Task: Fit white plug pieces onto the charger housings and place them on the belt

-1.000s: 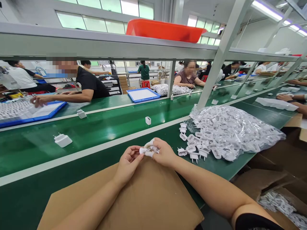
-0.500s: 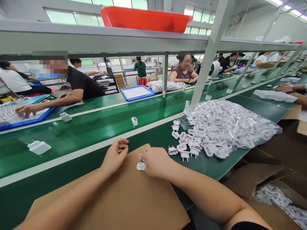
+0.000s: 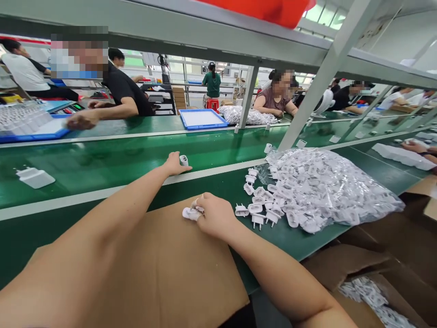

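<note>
My left hand (image 3: pixel 176 165) reaches across onto the green conveyor belt, its thumb and fingers apart around a small white charger housing (image 3: pixel 184 160). Whether the fingertips touch the housing cannot be made out. Over the cardboard sheet (image 3: pixel 177 264), my right hand (image 3: pixel 216 216) is closed on a white plug piece (image 3: pixel 189 213) with metal pins, partly covered by the fingers. To the right of that hand, several loose white plug pieces (image 3: pixel 257 219) lie on the green table, spilling from a clear plastic bag (image 3: pixel 334 187) full of them.
A white charger with pins (image 3: pixel 36 177) lies on the belt at left. A slanted metal post (image 3: pixel 314 91) and an overhead shelf (image 3: pixel 170 27) stand beyond my hands. Across the belt, a co-worker's hand (image 3: pixel 83 119) is above a blue-rimmed tray. An open carton (image 3: pixel 355 259) with white pieces sits lower right.
My left hand has moved forward from above the cardboard to the housing on the belt. My right hand keeps its plug piece. The view has shifted, and the belt's charger appears farther left.
</note>
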`<state>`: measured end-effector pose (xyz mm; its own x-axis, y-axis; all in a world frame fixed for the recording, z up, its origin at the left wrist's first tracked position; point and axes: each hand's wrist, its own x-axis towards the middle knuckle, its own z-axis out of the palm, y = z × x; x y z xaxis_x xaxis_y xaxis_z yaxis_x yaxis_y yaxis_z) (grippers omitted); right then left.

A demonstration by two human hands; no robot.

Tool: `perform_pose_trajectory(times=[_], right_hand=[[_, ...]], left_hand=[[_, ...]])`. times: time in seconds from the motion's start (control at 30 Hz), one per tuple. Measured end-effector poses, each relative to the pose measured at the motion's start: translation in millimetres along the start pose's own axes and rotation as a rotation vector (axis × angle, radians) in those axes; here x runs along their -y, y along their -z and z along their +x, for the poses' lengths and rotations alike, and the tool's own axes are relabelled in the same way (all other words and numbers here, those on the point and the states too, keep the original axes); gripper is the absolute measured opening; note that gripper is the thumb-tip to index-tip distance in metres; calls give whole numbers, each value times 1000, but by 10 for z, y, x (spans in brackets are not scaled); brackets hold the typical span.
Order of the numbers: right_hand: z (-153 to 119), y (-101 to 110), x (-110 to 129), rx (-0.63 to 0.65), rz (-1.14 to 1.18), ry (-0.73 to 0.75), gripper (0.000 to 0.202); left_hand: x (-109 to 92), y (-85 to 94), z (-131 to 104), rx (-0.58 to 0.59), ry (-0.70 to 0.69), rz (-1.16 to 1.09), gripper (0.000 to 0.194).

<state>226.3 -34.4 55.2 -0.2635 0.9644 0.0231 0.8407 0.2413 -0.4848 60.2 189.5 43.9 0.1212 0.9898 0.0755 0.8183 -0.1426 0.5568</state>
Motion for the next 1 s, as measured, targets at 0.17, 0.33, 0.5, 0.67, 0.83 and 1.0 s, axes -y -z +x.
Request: perform_pose_trajectory(times=[0.17,0.33,0.5,0.67,0.83,1.0], right_hand=[[169,-8,-185,3,669,-161,31],[213,48,-257,-24,962,-234,39],[95,90,-175,-153,634,-102,31],[-36,79,-70,-354,10,32,19],[-118,68,-7,-284,-92,220,23],[-189,51,56,-245,-215,344,29]], left_hand=[[63,13,-249,-44,-43,-66,41],[126,249,-1062,-116,-148,-166,48],[134,184,-1977,50,-110,-260,50],[122,-16,-2278,108,-70,-279,64],[272,-11,-2240,249,-236,-590,63],[306,-53,-2235,279,-286,-675,28]])
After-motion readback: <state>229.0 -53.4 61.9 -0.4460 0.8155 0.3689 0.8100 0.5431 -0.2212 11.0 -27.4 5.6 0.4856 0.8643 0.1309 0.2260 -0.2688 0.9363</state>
